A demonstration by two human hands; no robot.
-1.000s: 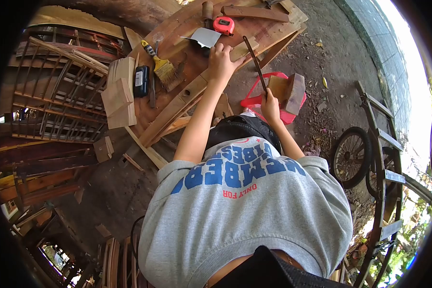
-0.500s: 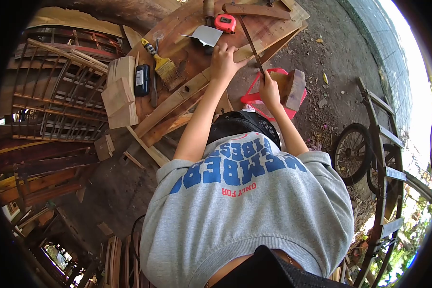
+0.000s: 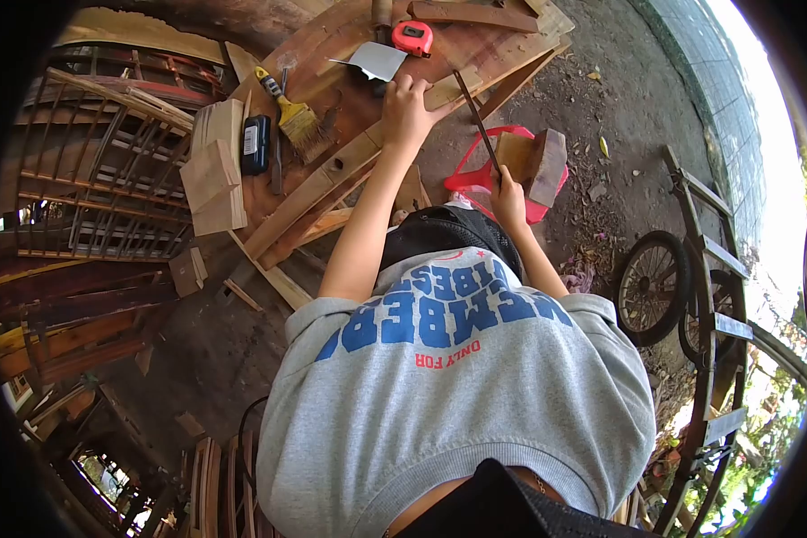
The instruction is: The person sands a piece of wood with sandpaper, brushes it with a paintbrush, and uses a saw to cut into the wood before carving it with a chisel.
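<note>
My left hand [image 3: 407,112] is closed over a pale wood piece [image 3: 443,91] lying at the workbench's near edge, thumb on its side. In my closed right hand [image 3: 509,199] is one end of a long, thin, dark bar-like tool [image 3: 477,117]. Its far end crosses the bench edge just right of the wood piece. Whether the tool has teeth does not show. Close beyond my left fingers lie a grey sheet [image 3: 378,61] with a ragged edge and a red tape measure [image 3: 412,39].
A paintbrush [image 3: 298,119], a black case [image 3: 255,145] and wood blocks [image 3: 213,170] lie on the bench's left. Below my right hand's side stands a red plastic stool [image 3: 468,179] with a wood block [image 3: 547,166] on it. A wheel [image 3: 655,287] and a ladder-like frame [image 3: 715,278] stand at right.
My right hand has drawn back toward my body, pulling the dark tool with it across the bench edge. My left hand stays on the wood piece. The view has shifted slightly.
</note>
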